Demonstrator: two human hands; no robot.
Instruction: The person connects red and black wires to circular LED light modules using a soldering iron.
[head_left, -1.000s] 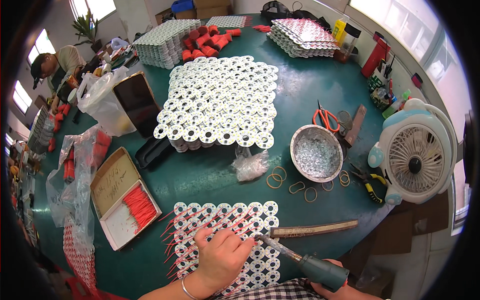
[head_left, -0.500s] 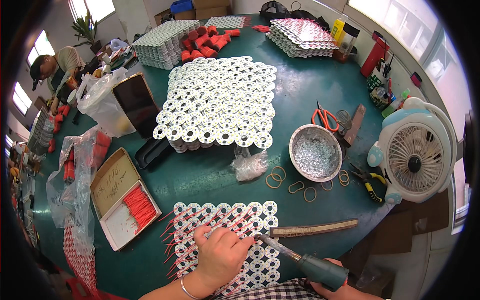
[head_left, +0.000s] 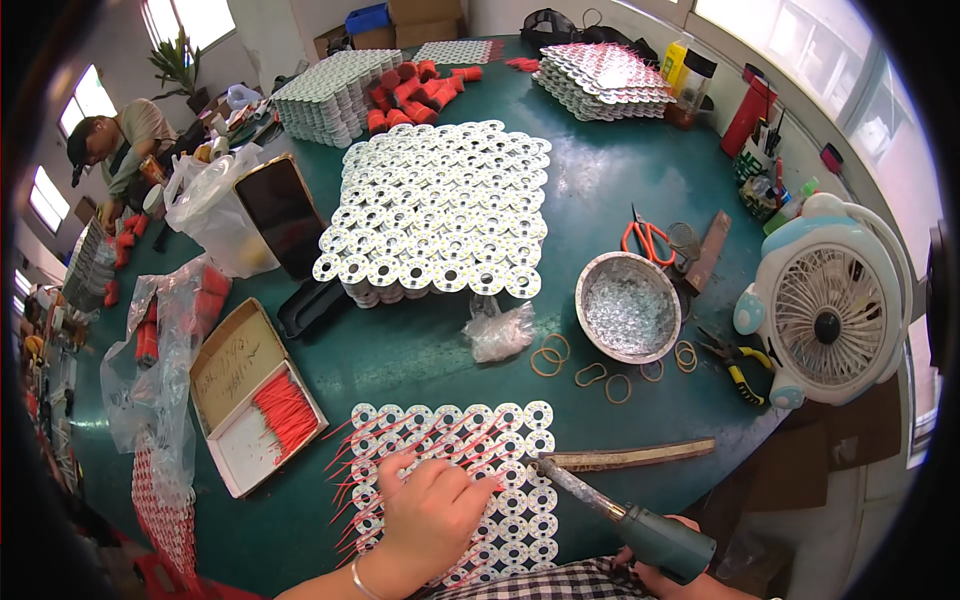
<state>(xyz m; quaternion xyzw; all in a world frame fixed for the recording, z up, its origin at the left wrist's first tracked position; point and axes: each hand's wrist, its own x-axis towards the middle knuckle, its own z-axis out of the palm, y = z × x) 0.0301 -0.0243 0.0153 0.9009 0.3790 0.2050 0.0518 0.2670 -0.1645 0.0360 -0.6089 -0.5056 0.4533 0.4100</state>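
Observation:
In front of me lies a panel of round white LED boards [head_left: 540, 525], with many thin red wires [head_left: 372, 440] running across its left side. My left hand [head_left: 430, 515] rests over the middle of the panel, thumb and forefinger pinched together; a bit of red wire shows at the fingertips. My right hand [head_left: 655, 580] is wrapped round the dark green handle of a soldering iron [head_left: 665, 540], partly hidden behind it. The iron's tip points left, close to the panel's right edge and beside a narrow wood-like strip [head_left: 635, 455].
Left of the panel stands an open box of red wires [head_left: 228, 455]. Beyond it is a stack of LED panels [head_left: 435, 215] with a phone [head_left: 280, 215] beside it. Right are a metal bowl [head_left: 628, 305], pliers [head_left: 745, 375] and a fan [head_left: 830, 310]. A person [head_left: 130, 140] works far left.
The soldering iron has drawn back to the right, its tip now farther from my left fingers. My left hand has shifted slightly left and down. The view has turned a little.

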